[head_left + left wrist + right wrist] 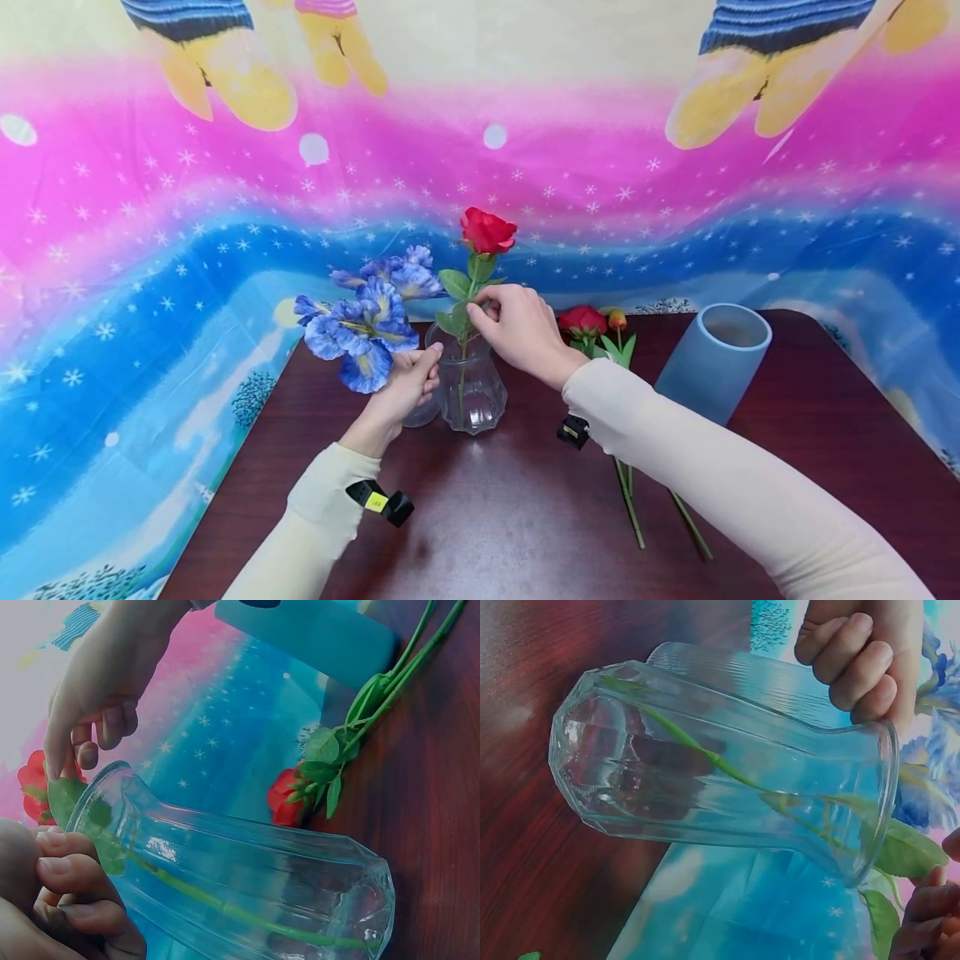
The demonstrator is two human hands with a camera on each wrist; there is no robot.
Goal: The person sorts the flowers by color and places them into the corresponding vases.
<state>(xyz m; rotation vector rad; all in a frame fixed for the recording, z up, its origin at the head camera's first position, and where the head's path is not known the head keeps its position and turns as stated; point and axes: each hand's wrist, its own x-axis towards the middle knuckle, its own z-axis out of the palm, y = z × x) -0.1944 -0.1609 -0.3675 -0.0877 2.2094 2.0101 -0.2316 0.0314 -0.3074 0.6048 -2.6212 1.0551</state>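
My right hand [525, 329] pinches the leafy upper stem of a red rose [487, 231]. The rose stands upright, its green stem [712, 757] reaching down inside a faceted clear glass vase [476, 404]. Beside the vase's rim, my left hand [408, 385] has its fingers curled, with the thumb pointing up. In the right wrist view, a fingertip of that left hand [851, 671] meets or nearly meets the rim; nothing is visible inside its fingers. Blue irises [360, 325] bloom just beyond the left hand, their stems hidden. A second glass vase [735, 671] stands behind the first.
On the dark wooden table [480, 533], another red rose [581, 319] and an orange-red bud [617, 318] lie to the right, stems toward me under the right sleeve. A blue-grey vase [708, 367] stands farther right. A printed cloth [585, 167] hangs behind.
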